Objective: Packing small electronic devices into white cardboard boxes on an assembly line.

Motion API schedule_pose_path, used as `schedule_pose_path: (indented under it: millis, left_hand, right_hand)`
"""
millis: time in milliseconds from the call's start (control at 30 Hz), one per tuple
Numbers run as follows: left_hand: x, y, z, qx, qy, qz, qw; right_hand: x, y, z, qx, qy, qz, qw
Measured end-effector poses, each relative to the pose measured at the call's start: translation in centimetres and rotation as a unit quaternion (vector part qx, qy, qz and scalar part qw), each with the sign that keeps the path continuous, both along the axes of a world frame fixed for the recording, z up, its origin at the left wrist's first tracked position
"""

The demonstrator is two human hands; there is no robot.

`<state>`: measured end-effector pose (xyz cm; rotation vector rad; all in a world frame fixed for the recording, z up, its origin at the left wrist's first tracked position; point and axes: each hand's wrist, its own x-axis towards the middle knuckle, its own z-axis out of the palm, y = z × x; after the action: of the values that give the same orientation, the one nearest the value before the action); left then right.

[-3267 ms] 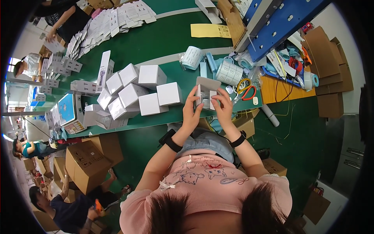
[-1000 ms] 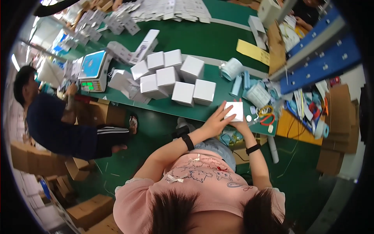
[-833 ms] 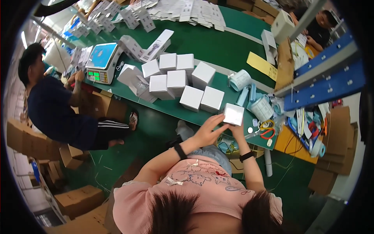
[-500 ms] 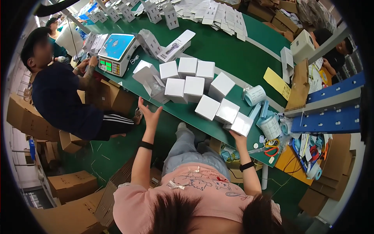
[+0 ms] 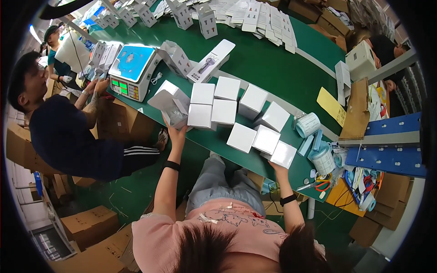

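Observation:
Several closed white boxes stand in loose rows on the green table before me. At their left end is an open white box with its flap raised and clear plastic inside. My left hand is against its near side, fingers and thumb around the lower edge. My right hand grips the near side of the rightmost white box, its fingers partly hidden by the box.
A digital scale and printed cartons stand beyond the boxes. Label rolls and red-handled scissors lie at right. A co-worker stands at the left, near brown cartons. A blue metal rack juts in at right.
My left hand has moved forward from the air beside the table onto the open box. Some left white boxes now sit closer together. My right hand stays at the rightmost box.

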<state>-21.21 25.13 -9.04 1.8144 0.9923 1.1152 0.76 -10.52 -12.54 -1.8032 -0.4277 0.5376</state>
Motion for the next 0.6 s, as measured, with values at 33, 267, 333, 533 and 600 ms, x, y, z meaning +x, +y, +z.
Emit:
schedule_pose_path:
  millis: [33,267,333,533,600]
  left_hand:
    - [-0.1,0.6,-0.2,-0.003,0.002,-0.005,1.0]
    - [-3.2,7.9,-4.3,-0.012,0.029,-0.074,0.997]
    - [-3.5,9.5,-4.9,-0.004,0.036,-0.071,0.997]
    - [-4.3,13.5,-5.5,-0.007,0.04,-0.082,0.996]
    - [-4.6,14.9,-5.6,0.0,0.056,-0.105,0.993]
  right_hand:
    - [-0.1,0.4,0.0,-0.003,0.002,-0.005,1.0]
    - [-1.1,4.1,0.5,0.056,0.049,-0.004,0.997]
    - [-1.5,5.0,0.7,0.058,0.057,-0.006,0.997]
    - [-3.0,6.8,-0.2,-0.041,0.123,0.047,0.99]
    - [-3.4,7.0,-2.2,-0.05,0.1,0.025,0.993]
